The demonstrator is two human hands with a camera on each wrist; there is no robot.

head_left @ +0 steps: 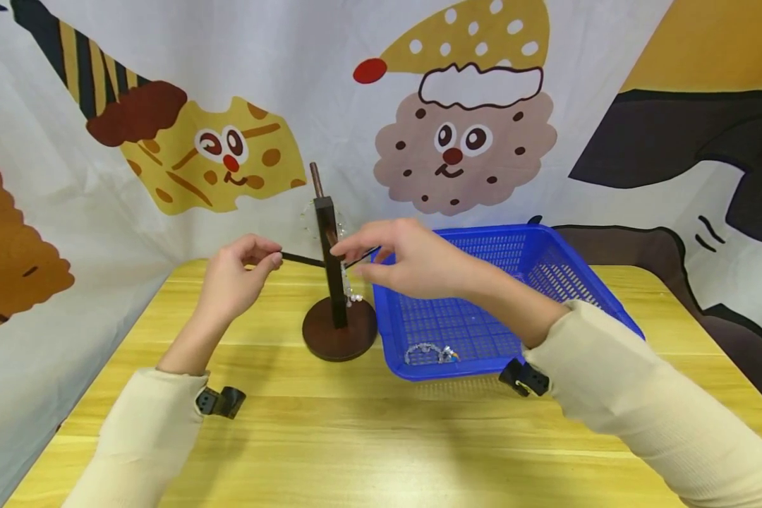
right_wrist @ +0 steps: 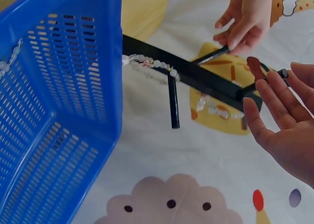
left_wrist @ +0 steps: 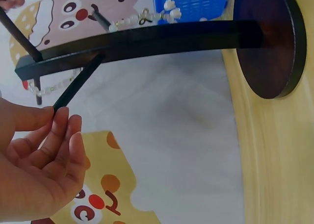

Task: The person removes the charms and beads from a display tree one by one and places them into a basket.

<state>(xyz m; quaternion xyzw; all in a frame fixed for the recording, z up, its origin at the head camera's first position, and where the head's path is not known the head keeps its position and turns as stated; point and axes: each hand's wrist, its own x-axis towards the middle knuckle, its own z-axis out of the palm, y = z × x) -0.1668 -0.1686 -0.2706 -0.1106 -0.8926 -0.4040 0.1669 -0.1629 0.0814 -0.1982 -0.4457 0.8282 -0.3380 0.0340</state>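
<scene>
Nearest are two cream sleeves [head_left: 648, 395], each forearm carrying a black wrist mount [head_left: 225, 402]. Below them is a wood-grain table [head_left: 292, 437].

On the table, to the right, stands a blue perforated plastic basket [head_left: 476, 369]. A clear beaded bracelet [head_left: 446, 354] lies inside it, by the near left corner.

Just left of the basket, a dark brown wooden jewellery stand [head_left: 333, 282] stands upright on its round base [head_left: 339, 342]. The left hand [head_left: 235, 279] pinches the outer end of the stand's left peg [head_left: 305, 259] between thumb and fingertips. The right hand [head_left: 419, 261] is partly open, fingers loosely extended and thumb apart, at the end of the upper peg facing the person; contact cannot be confirmed.

A second beaded bracelet [right_wrist: 157, 64] hangs on the right peg, with pale flower-like pieces at its lower end. A third beaded bracelet [left_wrist: 51, 89] hangs from the far upper peg.

Behind everything hangs a white cloth [head_left: 343, 113] printed with a cheese figure [head_left: 269, 159] and a biscuit figure [head_left: 482, 176] in a spotted hat.
</scene>
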